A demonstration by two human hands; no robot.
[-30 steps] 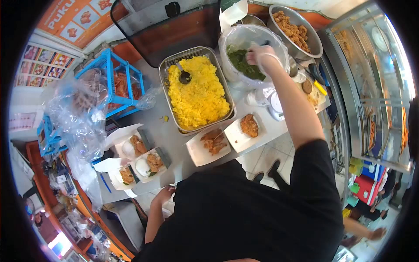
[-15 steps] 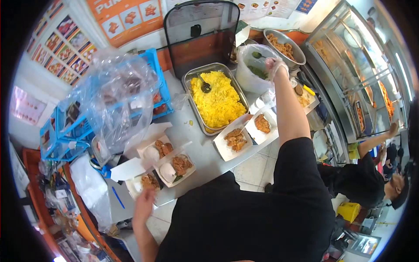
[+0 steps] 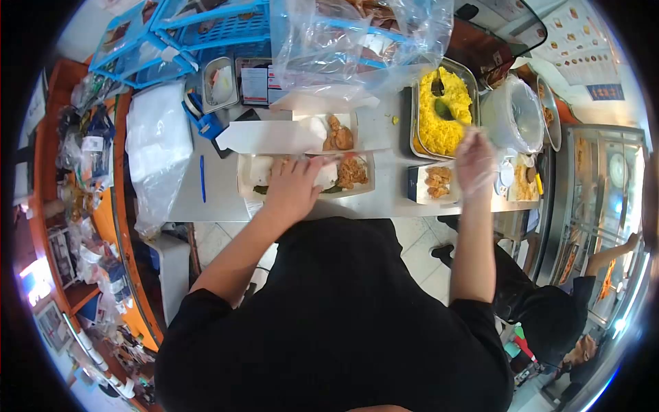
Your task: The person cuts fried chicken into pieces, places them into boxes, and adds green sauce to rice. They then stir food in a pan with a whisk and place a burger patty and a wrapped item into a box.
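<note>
My left hand point(image 3: 292, 187), bare, lies with fingers spread over open white food boxes point(image 3: 350, 194) at the table's front. These hold white rounded portions and fried chicken point(image 3: 353, 173), with some green at the bottom. My right hand point(image 3: 476, 159), in a clear plastic glove and slightly blurred, is closed round the handle of a spoon point(image 3: 444, 111) with a green bowl end. That spoon hangs over the yellow rice point(image 3: 434, 136) in a metal tray point(image 3: 414, 110). Just left of my right hand stands a box with fried pieces point(image 3: 438, 180).
A plastic-lined tub point(image 3: 513, 113) stands right of the rice. Blue baskets point(image 3: 213, 34) and clear plastic bags point(image 3: 357, 55) line the back. A blue pen point(image 3: 202, 178) lies at left. Another person point(image 3: 549, 309) stands at the right by a glass display case point(image 3: 604, 178).
The view has swung round. My right hand has left the tub with the green spoon and is now beside the rice tray. My left hand has moved over the boxes.
</note>
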